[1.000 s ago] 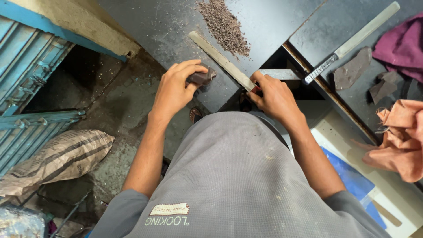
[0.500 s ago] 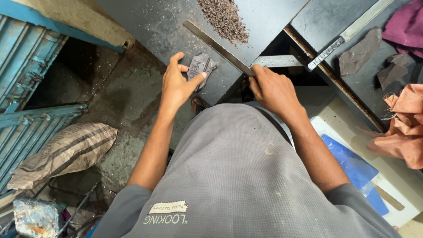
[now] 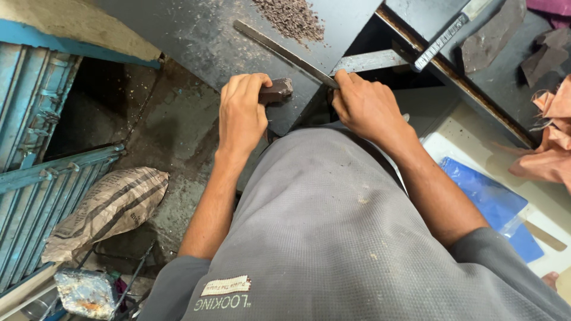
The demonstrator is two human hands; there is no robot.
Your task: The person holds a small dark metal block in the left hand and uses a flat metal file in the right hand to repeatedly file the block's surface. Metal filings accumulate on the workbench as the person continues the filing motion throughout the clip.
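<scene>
My left hand (image 3: 241, 113) grips a small dark block (image 3: 275, 91) and presses it against the near edge of the dark metal table (image 3: 196, 41). My right hand (image 3: 366, 107) holds the near end of a long flat metal file (image 3: 285, 52). The file runs diagonally up and to the left across the tabletop. Its near part lies just right of the block. Above the file sits a pile of brown shavings (image 3: 291, 18). My knee in grey cloth fills the lower middle of the view.
A blue metal grille (image 3: 35, 148) stands at the left, with a rolled woven sack (image 3: 107, 208) on the floor beside it. A second file with a ruler-like edge (image 3: 446, 38) and dark scraps lie on a bench at the top right. Orange cloth (image 3: 550, 142) and blue plastic (image 3: 488, 199) lie at the right.
The block has gone from raised in my left hand down onto the table edge. My right hand and the file have shifted slightly, the file's near end now beside the block.
</scene>
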